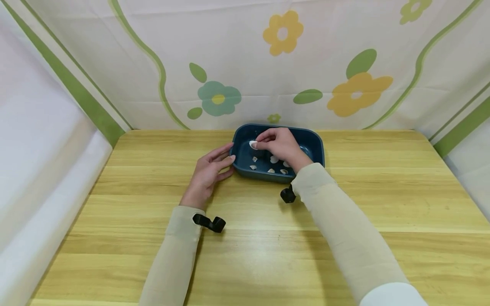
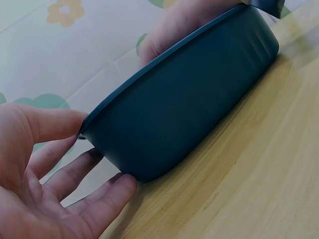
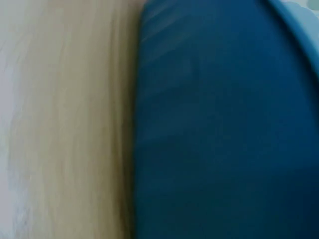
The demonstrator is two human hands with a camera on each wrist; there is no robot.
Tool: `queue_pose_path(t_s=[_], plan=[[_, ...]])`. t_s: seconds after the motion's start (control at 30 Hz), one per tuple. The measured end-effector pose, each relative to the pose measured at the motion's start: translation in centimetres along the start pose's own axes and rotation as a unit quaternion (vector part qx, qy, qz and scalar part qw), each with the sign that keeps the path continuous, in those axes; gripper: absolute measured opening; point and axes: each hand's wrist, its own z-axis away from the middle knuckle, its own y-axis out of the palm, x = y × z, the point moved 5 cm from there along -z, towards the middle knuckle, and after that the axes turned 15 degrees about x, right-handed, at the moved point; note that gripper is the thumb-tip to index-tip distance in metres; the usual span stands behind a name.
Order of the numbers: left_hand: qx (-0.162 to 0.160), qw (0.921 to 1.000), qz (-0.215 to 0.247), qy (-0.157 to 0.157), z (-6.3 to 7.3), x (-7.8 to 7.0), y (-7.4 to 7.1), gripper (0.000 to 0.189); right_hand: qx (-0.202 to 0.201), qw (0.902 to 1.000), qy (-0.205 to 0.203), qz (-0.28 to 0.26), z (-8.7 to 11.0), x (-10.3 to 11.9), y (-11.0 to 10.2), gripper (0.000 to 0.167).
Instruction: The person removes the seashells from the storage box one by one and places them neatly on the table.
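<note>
A dark blue rectangular basin (image 1: 264, 175) stands at the back of the table, with several small pale shells (image 1: 253, 167) scattered on its floor. Over its left part my right hand (image 1: 285, 146) pinches a white shell (image 1: 253, 145) between thumb and fingertips. My left hand (image 1: 208, 172) is at the basin's left end. In the left wrist view its thumb touches the rim and its spread fingers (image 2: 107, 201) lie along the end wall, one fingertip low by the base. The right wrist view holds only the basin's outer side (image 3: 224, 119) and some table; the right hand is hidden there.
The wooden table (image 1: 252, 255) extends around the basin. Behind it hangs a white cloth (image 1: 245, 55) printed with flowers, close to the basin's back rim. White cloth (image 1: 46, 148) also hangs at the left. Black wrist mounts (image 1: 209, 222) stick out from both sleeves.
</note>
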Motion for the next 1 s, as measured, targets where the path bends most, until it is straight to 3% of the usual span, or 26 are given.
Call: queue_pose_path(t_s=[0.2,0.3,0.6,0.77,1.0], plan=[[-0.005,1.0,-0.003,-0.002,0.2,0.0,-0.3,0.046,-0.019,0.9943,-0.02,-0.102,0.2,0.4,-0.5,0.03],[-0.007,1.0,-0.004,-0.001,0.2,0.0,-0.3,0.046,-0.019,0.9923,-0.023,-0.12,0.3,0.7,-0.5,0.03],[-0.008,0.9998,-0.017,-0.002,-0.2,0.5,-0.2,0.045,-0.029,0.9912,-0.026,-0.126,1.5,2.0,-1.0,0.029],[-0.013,0.9997,-0.018,0.0,-0.3,0.4,0.1,0.045,-0.028,0.9894,-0.028,-0.14,2.7,2.5,-1.3,0.027],[-0.024,0.9996,-0.013,0.005,-0.4,0.4,0.2,0.042,-0.013,0.9922,-0.045,-0.116,5.0,3.2,-0.9,0.027]])
